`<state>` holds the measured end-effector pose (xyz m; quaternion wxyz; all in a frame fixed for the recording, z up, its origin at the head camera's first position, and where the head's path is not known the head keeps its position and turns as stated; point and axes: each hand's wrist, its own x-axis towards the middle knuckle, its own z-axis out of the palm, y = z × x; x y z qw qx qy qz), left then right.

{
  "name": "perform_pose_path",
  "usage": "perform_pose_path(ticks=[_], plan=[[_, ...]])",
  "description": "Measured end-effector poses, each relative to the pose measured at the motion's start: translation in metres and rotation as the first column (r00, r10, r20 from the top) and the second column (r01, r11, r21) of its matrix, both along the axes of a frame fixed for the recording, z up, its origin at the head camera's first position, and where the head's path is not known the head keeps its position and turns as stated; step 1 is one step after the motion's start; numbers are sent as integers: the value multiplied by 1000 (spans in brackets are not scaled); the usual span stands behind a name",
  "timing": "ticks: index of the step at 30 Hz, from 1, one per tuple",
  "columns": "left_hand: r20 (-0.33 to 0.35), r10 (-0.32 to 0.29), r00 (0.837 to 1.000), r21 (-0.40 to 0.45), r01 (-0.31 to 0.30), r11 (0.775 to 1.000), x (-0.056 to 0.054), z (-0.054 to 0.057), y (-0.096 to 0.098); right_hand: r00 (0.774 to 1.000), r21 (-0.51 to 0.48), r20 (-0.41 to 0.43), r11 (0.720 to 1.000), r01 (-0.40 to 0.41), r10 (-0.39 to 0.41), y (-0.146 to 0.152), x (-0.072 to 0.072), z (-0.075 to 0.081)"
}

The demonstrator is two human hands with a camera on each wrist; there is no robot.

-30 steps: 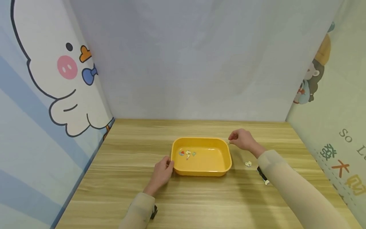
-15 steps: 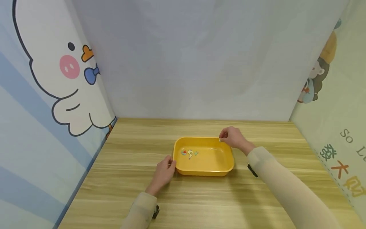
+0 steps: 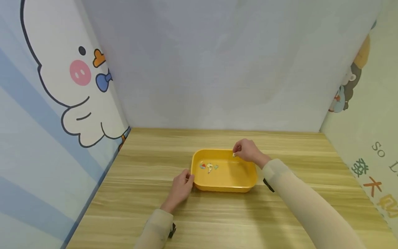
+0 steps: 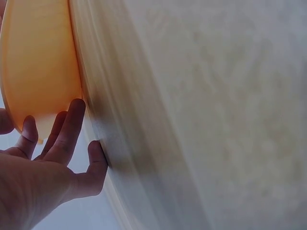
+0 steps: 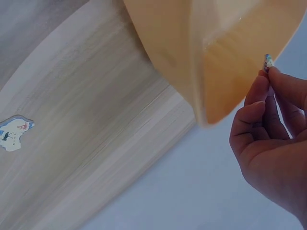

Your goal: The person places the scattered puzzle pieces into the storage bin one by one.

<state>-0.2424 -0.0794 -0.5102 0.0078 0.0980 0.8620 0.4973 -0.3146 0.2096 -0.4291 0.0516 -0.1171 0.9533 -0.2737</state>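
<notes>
Nearest you first: your left hand (image 3: 181,186) has its fingertips against the outside of the left end of the yellow tray (image 3: 225,188). Can't tell from here if it's actually gripping the rim or just steadying it. Both sit on the wood table (image 3: 130,193). Off the tray's other end, your right-wrist view catches one loose piece (image 5: 13,136), cream with a blue edge, lying flat on the tabletop.

Inside the tray you've got three little pieces grouped toward the left: a red-and-blue piece (image 3: 202,166), a pale yellow piece (image 3: 209,167) and a greenish piece (image 3: 216,167). The rest of the floor looks bare.

Further back, your right hand (image 3: 246,150) pinches a small piece (image 5: 268,62) between thumb and fingertip, up by the tray's far wall. I'd call this the placing step: next move wants a bit more reach inward and down, then an easy release over the floor. Behind it all hangs a pale curtain (image 3: 211,69).
</notes>
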Motion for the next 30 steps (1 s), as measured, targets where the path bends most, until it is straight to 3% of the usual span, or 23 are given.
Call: perform_pose_path(ticks=[17, 30], plan=[[3, 14, 1000, -16, -14, 1000, -1, -1, 0, 998, 56, 64, 998, -5, 2, -20, -7, -11], [6, 8, 1000, -10, -8, 1000, 0, 0, 0, 998, 97, 42, 994, -45, 41, -30, -10, -22]])
